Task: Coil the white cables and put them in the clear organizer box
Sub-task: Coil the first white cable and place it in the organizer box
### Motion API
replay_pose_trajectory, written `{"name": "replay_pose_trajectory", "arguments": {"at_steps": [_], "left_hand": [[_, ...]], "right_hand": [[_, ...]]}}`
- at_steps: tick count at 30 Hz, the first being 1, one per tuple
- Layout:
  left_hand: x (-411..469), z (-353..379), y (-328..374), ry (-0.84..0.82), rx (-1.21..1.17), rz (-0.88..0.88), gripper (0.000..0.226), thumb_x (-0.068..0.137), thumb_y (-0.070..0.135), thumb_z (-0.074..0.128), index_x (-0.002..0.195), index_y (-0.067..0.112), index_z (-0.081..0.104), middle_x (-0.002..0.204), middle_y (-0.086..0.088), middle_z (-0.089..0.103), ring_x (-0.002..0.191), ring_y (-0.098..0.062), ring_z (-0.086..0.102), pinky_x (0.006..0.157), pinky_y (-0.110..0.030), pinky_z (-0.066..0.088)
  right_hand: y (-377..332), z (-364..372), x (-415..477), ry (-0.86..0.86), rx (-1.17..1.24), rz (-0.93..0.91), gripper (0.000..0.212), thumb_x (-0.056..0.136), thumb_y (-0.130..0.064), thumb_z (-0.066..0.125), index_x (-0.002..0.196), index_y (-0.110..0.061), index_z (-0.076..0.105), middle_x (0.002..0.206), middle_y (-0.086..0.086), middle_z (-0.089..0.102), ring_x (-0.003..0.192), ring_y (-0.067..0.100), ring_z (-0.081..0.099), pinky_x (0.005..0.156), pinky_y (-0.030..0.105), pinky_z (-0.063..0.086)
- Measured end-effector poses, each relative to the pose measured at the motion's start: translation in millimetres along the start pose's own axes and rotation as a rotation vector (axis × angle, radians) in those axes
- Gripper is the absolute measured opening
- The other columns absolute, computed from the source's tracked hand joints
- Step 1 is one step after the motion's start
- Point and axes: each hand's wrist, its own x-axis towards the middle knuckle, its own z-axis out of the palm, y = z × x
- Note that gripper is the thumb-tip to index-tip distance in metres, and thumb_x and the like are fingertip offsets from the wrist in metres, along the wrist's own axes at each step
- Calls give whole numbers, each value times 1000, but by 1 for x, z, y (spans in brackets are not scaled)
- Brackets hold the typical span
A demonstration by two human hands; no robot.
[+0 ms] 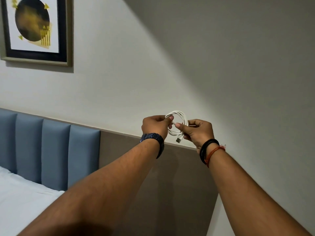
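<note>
A white cable [179, 114] is wound into a small round coil, held up in the air in front of the wall. My left hand [154, 125] pinches the coil's left side between thumb and fingers. My right hand [199, 131] grips the right side, with a loose end running across the loop between the two thumbs. A USB plug [179, 140] hangs from the coil's lower edge. The clear organizer box is not in view.
A blue padded headboard [42, 150] and white bedding [20, 201] lie at the lower left. A brown wall panel [167, 176] runs behind my arms. A framed picture [35, 29] hangs at the upper left on the pale wall.
</note>
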Motion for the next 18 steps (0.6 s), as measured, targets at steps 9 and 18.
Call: {"name": "replay_pose_trajectory", "arguments": {"at_steps": [9,18], "left_hand": [[-5,11,-1,27,20,7,32,73,29,76,44,40,66,57,3,71,68,-22,71,75,-41,59],[4,17,-1,-7,92,54,18,74,29,75,57,25,71,55,6,70,63,-14,70,75,-39,60]], "right_hand": [[-7,-3,-5,48,233,169,21,67,14,75,75,0,61,76,17,66,72,30,68,77,39,58],[-13,-6,-3,-11,499,293,27,80,18,59,100,1,58,85,17,64,73,23,65,71,33,54]]}}
